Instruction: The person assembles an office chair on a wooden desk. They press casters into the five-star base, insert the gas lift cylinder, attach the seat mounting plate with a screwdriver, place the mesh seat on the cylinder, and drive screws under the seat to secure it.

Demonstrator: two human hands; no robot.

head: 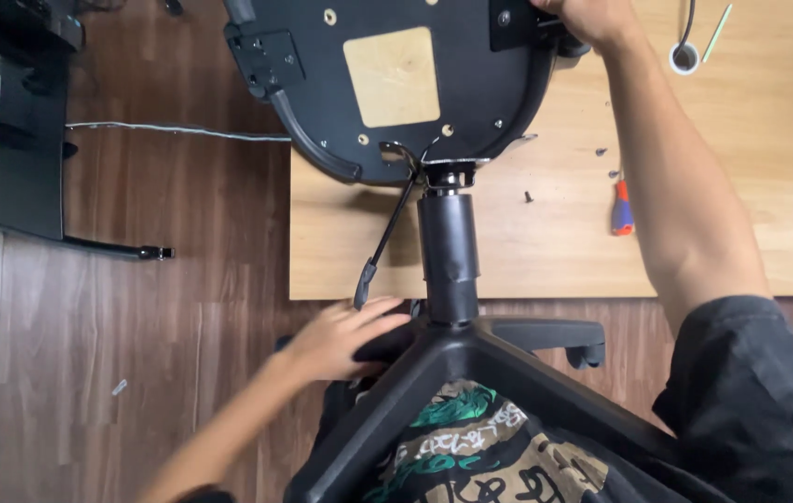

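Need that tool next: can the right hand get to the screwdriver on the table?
Probably yes. The screwdriver lies in the open on the table, beside the right forearm, but the right hand is now on the chair seat.

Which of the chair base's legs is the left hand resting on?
The left hand rests on the base's left leg; the leg with the caster points right, untouched.

Dark wood floor (164, 279); light wooden table (788, 140); black stand (28, 177) left.
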